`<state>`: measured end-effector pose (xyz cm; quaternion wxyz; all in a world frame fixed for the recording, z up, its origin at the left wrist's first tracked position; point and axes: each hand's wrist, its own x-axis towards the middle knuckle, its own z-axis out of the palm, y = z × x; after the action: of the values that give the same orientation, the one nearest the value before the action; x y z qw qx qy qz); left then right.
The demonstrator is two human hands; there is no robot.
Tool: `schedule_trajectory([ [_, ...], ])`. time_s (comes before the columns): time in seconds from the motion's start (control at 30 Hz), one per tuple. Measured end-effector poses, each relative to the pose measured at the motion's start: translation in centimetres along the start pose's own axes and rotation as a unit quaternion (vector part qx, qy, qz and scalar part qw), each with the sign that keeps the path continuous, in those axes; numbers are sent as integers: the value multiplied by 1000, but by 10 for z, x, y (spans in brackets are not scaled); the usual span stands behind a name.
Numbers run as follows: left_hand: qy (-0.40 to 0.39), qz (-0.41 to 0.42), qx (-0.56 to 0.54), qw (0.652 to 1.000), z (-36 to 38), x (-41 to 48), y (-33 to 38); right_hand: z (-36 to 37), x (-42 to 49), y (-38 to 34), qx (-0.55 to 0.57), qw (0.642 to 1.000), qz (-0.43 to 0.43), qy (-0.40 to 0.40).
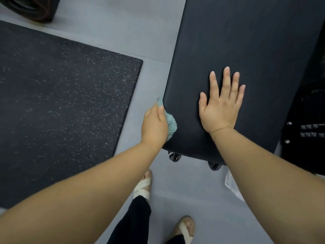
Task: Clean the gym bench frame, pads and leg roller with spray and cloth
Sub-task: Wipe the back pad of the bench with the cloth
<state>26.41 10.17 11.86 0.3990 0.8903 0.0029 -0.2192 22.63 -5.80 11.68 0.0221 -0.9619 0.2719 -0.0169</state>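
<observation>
The black bench pad [246, 41] fills the upper right, running away from me. My right hand [220, 104] lies flat on its near end, fingers straight and spread. My left hand [154, 124] holds a teal cloth [171, 123] against the pad's left side edge, near the front corner. Most of the cloth is hidden behind the hand. Two shiny black frame ends [174, 156] show under the pad's near edge. No spray bottle is in view.
A speckled black rubber mat [61, 103] covers the floor to the left. The grey floor [202, 199] runs between mat and bench. My feet in pale sandals [143, 185] stand near the bench end. Black equipment with bolts [306, 131] is at the right. A dark object [31, 7] sits top left.
</observation>
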Motion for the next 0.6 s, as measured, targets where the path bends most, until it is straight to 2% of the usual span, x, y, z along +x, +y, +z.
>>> schedule_trajectory([
  [0.1, -39, -46, -3, 998, -8, -34, -28, -3, 1, 0, -3, 1000, 4, -18],
  [0.2, -60, -82, 14, 995, -17, -33, -17, -6, -2, -2, 6, 1000, 2, -26],
  [0.27, -47, -63, 19, 997, -16, -17, 2, -7, -16, -5, 21, 999, 0, -38],
  [0.4, 6, -28, -9, 1000, -2, -7, 6, 3, -72, 2, 37, 997, -57, -27],
  [0.5, 47, -37, -17, 998, 11, -39, -19, 11, -85, 12, 16, 996, -85, -37],
  [0.6, 23, -75, -42, 996, 14, -69, -37, 12, -85, 11, 8, 995, -82, -55],
])
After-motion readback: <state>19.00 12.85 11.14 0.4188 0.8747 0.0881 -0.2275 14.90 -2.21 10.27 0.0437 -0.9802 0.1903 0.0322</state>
